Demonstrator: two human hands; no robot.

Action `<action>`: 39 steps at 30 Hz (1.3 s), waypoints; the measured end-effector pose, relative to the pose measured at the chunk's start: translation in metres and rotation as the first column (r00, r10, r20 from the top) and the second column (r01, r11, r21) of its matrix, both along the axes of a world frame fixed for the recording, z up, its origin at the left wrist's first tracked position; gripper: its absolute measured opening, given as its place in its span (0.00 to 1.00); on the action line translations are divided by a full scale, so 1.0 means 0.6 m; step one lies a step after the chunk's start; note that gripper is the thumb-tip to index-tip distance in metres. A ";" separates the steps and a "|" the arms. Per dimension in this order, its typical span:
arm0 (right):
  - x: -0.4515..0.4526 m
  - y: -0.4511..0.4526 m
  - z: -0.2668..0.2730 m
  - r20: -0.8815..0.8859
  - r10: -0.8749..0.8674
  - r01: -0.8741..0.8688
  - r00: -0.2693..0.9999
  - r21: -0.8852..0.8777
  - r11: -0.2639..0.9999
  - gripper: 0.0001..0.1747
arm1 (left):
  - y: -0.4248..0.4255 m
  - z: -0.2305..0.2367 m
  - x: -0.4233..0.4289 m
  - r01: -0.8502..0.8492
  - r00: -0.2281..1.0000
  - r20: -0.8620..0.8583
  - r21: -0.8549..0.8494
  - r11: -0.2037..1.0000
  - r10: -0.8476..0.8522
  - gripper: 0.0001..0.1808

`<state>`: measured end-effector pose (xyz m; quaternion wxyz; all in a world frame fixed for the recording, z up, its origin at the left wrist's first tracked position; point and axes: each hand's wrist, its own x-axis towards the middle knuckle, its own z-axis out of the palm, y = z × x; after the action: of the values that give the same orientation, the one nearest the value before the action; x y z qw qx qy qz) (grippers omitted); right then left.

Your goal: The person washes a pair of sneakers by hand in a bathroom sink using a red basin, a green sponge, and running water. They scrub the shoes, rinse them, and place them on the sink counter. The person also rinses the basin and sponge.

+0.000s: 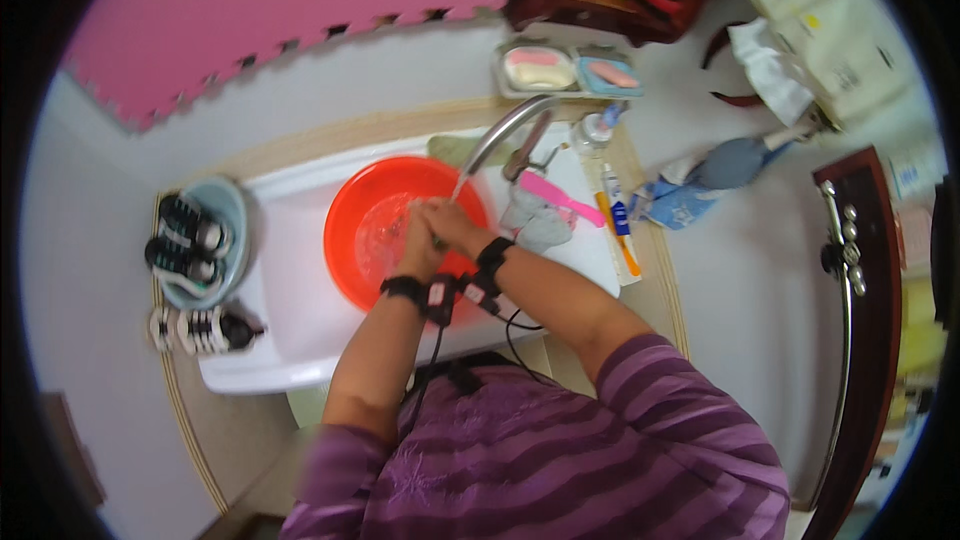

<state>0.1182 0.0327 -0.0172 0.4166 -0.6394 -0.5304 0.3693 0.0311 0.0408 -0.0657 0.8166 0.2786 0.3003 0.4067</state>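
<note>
A round orange-red plastic basin point(346, 199) stands in the white sink point(289, 262) with water in it. Over the basin my left hand point(421, 236) and my right hand point(448, 221) are pressed together. The curved metal faucet point(499, 136) ends just above them, and a thin stream runs down onto them. A bit of something green shows between the palms; what it is, I cannot tell. Fingers overlap, so the grip of each hand is hidden. Right of the basin lie a grey cloth point(541, 229) and a pink brush point(559, 199).
A blue-grey basin point(238, 240) with dark shoes point(180, 229) stands on the left ledge, a light shoe point(206, 330) beside it. Soap dishes point(571, 75) sit behind the faucet. A clear bottle point(592, 131), a tube point(615, 199) and an orange-handled brush point(626, 247) line the right edge.
</note>
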 end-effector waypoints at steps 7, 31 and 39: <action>0.008 0.004 -0.044 0.505 -0.188 0.077 0.842 0.234 0.969 0.21 | -0.031 0.079 0.018 0.040 0.937 0.330 -0.417 0.908 0.110 0.20; 0.069 -0.001 -0.030 0.005 0.138 -0.138 0.990 0.058 0.989 0.23 | -0.014 -0.071 0.023 0.592 0.360 -0.890 0.449 0.669 0.280 0.15; 0.032 -0.059 0.047 0.066 0.323 -0.330 0.944 0.208 0.921 0.14 | -0.057 0.007 -0.004 0.816 0.140 -0.865 0.376 0.439 0.482 0.15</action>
<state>0.1371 -0.0026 0.0109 0.4081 -0.4985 -0.6727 0.3638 0.0289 0.0063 -0.0616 0.1835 0.8749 0.4410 0.0796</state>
